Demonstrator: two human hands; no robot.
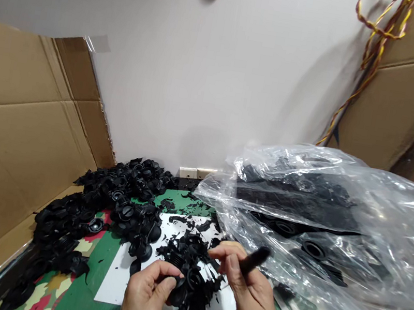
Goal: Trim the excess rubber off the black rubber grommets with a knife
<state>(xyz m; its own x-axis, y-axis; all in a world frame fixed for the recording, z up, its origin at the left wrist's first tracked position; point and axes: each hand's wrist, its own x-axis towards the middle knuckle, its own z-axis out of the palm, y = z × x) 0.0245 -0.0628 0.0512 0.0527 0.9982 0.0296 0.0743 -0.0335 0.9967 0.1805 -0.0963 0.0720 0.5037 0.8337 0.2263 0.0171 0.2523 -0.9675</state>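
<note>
My left hand point(148, 292) is closed in a pinch on a round black rubber part point(177, 297), at the lower middle of the head view. Just to its right, my right hand point(248, 292) grips a slim tool with a black handle point(256, 260), whose handle sticks up past the thumb. The tool's working end is too hard to make out. Between the hands lies a heap of black rubber scraps and ring-shaped parts point(192, 249). It rests on a white sheet point(113, 287), which lies on a green work surface point(92, 273).
Many ribbed black rubber parts point(131, 185) are piled at the left, partly over a camouflage cloth point(52, 287). A large clear plastic bag point(385, 246) with black parts inside covers the right. Cardboard point(21, 110) stands at the left; twisted wires point(364, 75) hang at the right.
</note>
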